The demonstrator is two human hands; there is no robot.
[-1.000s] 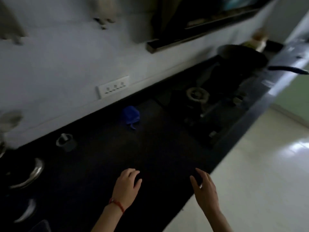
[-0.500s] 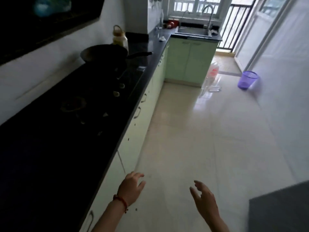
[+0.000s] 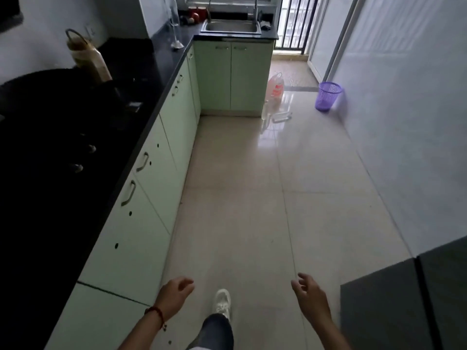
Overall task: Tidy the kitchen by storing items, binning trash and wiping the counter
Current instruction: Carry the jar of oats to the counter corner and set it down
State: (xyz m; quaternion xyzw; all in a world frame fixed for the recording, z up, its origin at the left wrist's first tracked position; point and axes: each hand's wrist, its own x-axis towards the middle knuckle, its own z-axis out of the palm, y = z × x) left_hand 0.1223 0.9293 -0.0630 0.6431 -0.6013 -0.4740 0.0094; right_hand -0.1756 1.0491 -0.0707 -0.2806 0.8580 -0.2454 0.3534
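Observation:
Both of my hands hang over the tiled floor at the bottom of the view, holding nothing. My left hand [image 3: 174, 296] has a red string at the wrist and loosely curled fingers; my right hand [image 3: 309, 295] has its fingers apart. The black counter [image 3: 161, 72] runs along the left, with a dark pan [image 3: 50, 89] and a tall oil bottle [image 3: 88, 56] on it. A purple mesh bin [image 3: 328, 96] stands by the right wall, far ahead. The steel sink [image 3: 232, 27] is at the far end.
Pale green cabinets [image 3: 151, 173] line the left under the counter. A large water jug [image 3: 276, 87] and a clear bottle [image 3: 281, 117] lie on the floor near the sink cabinet. A dark grey appliance [image 3: 404, 299] juts in at bottom right. My white shoe [image 3: 222, 303] is mid-step.
The view has swung from the dark counter to the aisle and moved forward along it. Both hands stay empty and low.

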